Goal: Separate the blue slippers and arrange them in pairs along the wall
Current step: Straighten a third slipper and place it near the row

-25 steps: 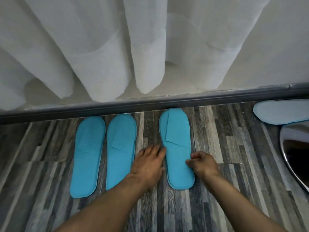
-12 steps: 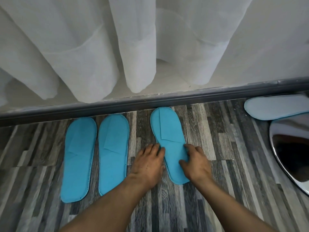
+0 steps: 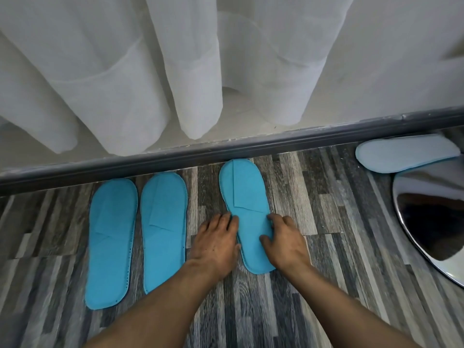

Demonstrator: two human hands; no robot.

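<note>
Blue pair lined up; both hands, left and right, flat, pinning a third slipper; its mate missing.

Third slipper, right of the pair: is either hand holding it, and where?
Both. The left hand touches the third slipper at its left edge, the right hand presses fingers on its right edge, mid-length; it lies flat on the floor.

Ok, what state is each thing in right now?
Left pair of slippers: flat, side by side, toes at the baseboard.
Third slipper: flat, tilted, alone.
Left hand: open, touching its edge.
Right hand: pressing on it.
Pale slipper: sideways by the baseboard.
</note>
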